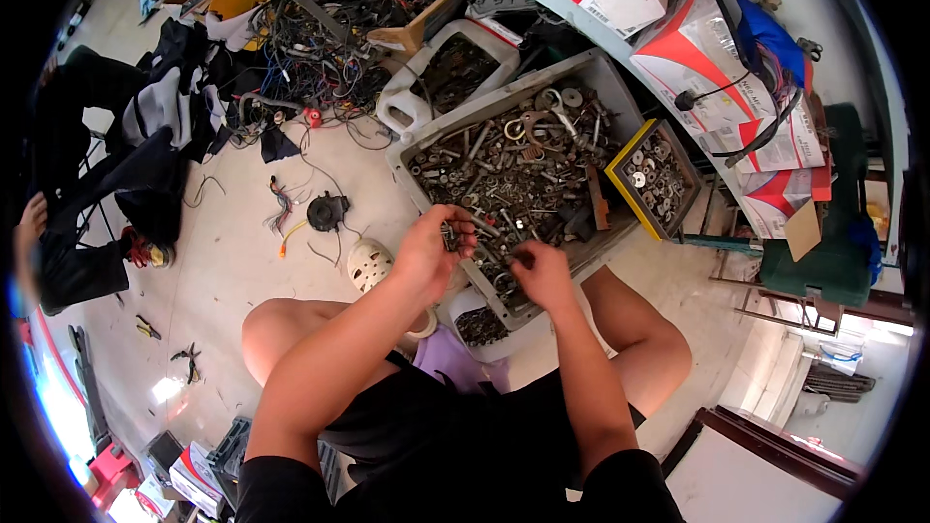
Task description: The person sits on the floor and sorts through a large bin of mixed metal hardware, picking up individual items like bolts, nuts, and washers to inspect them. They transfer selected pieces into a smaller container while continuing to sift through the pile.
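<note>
A large grey plastic bin (pixel 476 283) stands before me, filled with mixed metal hardware (pixel 501 174): bolts, nuts, washers and brackets. My left hand (pixel 429 250) is over its near left edge, fingers curled around a few small metal fasteners (pixel 450 238). Over the near end of the bin, my right hand (pixel 545 276) reaches down to the hardware with bent fingers. Whether it grips a piece is hidden. Between my legs sits a cut-open white plastic container (pixel 508 346) with small dark screws (pixel 479 327) in it.
A yellow-edged tray (pixel 631 147) of washers leans against the bin's right side. Beyond its left corner is a cut-open jerrycan (pixel 407 105) of hardware. Tangled wires (pixel 312 51) spread at the upper left. Pliers (pixel 190 363) lie on the floor. Another person (pixel 80 261) sits at the left.
</note>
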### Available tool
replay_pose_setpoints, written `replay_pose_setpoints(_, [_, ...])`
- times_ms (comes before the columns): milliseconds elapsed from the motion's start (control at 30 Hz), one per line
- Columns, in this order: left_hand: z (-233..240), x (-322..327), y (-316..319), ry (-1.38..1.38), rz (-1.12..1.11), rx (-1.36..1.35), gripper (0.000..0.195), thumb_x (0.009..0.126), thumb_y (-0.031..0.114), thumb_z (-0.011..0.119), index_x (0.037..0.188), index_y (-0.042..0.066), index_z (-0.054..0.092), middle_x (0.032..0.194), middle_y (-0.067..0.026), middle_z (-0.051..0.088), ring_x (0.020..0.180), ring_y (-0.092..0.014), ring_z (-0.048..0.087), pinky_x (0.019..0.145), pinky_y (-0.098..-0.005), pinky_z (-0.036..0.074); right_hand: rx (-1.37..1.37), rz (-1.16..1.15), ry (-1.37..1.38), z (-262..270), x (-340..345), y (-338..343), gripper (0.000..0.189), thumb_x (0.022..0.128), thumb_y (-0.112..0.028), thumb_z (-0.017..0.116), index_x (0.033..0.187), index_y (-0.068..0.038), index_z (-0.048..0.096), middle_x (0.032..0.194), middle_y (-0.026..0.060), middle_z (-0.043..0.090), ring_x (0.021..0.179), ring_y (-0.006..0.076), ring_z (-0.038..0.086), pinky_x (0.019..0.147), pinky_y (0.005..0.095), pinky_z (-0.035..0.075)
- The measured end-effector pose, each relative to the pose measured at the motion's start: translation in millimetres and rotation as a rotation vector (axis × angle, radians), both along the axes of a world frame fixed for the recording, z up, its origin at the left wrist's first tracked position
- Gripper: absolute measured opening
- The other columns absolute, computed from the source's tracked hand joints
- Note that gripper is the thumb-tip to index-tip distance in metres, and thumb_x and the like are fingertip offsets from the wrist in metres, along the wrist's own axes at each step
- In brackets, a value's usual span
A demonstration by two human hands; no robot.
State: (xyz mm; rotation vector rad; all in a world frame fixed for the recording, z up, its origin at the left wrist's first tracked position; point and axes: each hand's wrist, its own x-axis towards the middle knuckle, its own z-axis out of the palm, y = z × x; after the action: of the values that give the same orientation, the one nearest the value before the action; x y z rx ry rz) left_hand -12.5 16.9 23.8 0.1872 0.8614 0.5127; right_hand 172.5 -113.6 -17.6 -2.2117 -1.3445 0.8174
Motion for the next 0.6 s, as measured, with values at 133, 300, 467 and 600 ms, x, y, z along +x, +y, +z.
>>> replay_pose_setpoints(133, [2.6, 8.9, -0.5, 0.054, -0.005, 0.016, 0.020, 0.093, 0.020, 0.045, 0.091, 0.003, 0.056, 0.085, -0.0064, 0.055, 0.076, -0.019, 0.052, 0.066, -0.0319, 0.043, 0.087, 0.156, -0.152, -22.9, -8.8, 14.8, 0.019, 0.071, -0.013, 0.069, 0.087, -0.001, 0.067, 0.080, 0.0184, 0.065, 0.080, 0.0373, 0.063, 0.075, 0.0440, 0.051])
replay_pose_setpoints(300, [-6.3, 9.6, -3.8, 0.097, -0.017, 0.037, 0.021, 0.093, 0.021, 0.045, 0.090, 0.004, 0.056, 0.084, -0.0066, 0.056, 0.075, -0.018, 0.052, 0.065, -0.0318, 0.043, -0.038, 0.146, -0.324, -29.3, -4.6, 19.8, 0.018, 0.073, -0.012, 0.068, 0.088, -0.002, 0.066, 0.082, 0.0180, 0.064, 0.082, 0.0382, 0.062, 0.076, 0.0461, 0.051])
replay_pose_setpoints(467, [0.3, 14.4, -1.5, 0.142, -0.067, 0.017, 0.020, 0.091, 0.021, 0.046, 0.089, 0.004, 0.058, 0.082, -0.0051, 0.056, 0.074, -0.016, 0.053, 0.066, -0.0304, 0.043, -0.199, 0.098, -0.302, -14.1, 8.2, 20.0, 0.021, 0.071, -0.015, 0.069, 0.089, -0.004, 0.068, 0.085, 0.0190, 0.066, 0.083, 0.0386, 0.064, 0.075, 0.0465, 0.052])
replay_pose_setpoints(600, [2.4, 18.9, -4.1, 0.130, -0.095, 0.033, 0.021, 0.091, 0.021, 0.046, 0.090, 0.005, 0.060, 0.081, -0.0030, 0.057, 0.074, -0.015, 0.053, 0.066, -0.0290, 0.044, -0.363, 0.151, -0.238, 19.1, 8.5, 17.0, 0.021, 0.071, -0.017, 0.069, 0.089, -0.007, 0.071, 0.084, 0.0188, 0.068, 0.082, 0.0377, 0.065, 0.075, 0.0458, 0.053])
